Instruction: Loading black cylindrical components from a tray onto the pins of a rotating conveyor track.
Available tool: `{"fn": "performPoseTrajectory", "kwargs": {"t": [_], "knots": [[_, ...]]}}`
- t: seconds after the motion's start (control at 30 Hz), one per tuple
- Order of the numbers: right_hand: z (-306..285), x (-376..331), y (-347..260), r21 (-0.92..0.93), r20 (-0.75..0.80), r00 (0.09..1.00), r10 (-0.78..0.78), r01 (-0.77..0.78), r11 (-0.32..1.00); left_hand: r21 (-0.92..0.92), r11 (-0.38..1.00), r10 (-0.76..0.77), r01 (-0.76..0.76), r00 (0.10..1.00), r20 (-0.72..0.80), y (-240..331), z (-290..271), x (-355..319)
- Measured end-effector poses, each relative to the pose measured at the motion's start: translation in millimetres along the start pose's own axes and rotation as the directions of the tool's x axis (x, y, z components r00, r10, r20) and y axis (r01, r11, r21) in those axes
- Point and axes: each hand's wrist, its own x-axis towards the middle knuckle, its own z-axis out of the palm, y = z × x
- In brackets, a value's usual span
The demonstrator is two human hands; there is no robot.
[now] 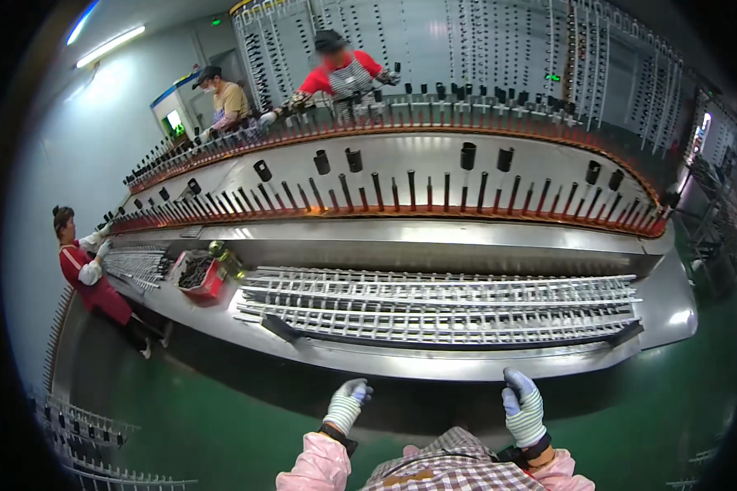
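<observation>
My left hand [349,406], in a white and grey knit glove, hangs just short of the metal table's front edge, its fingers loosely bent and apart with nothing in them. My right hand [525,409], gloved alike, is held further right at about the same height. Its thumb stands off from the fingers, and it is open and holds nothing. Ahead of both hands, apart from them, a stack of long silvery racks [442,307] with many crossbars lies across the table [467,360]. Two black supports [280,328] show at the stack's front corners.
Beyond the table, a looping conveyor [434,214] carries upright spindles, some topped with black cylinders [467,155]. A red box [201,278] of dark small parts and a greenish bottle [225,258] stand left of the racks. Co-workers [348,78] stand behind the conveyor; another person [94,274] is at left.
</observation>
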Motion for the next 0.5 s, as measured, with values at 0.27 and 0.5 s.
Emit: {"fn": "performPoseTrajectory", "kwargs": {"t": [0.27, 0.5], "knots": [[92.0, 72.0, 31.0, 0.005, 0.091, 0.996, 0.014, -0.014, 1.000, 0.776, 0.628, 0.628, -0.056, 0.626, -0.463, 158.5, -182.5, 89.3], [134.6, 184.8, 81.9, -0.012, 0.141, 0.990, 0.013, -0.011, 1.000, 0.964, -0.075, 0.336, 0.254, 0.917, -0.216, 159.2, -225.3, 225.7]]}}
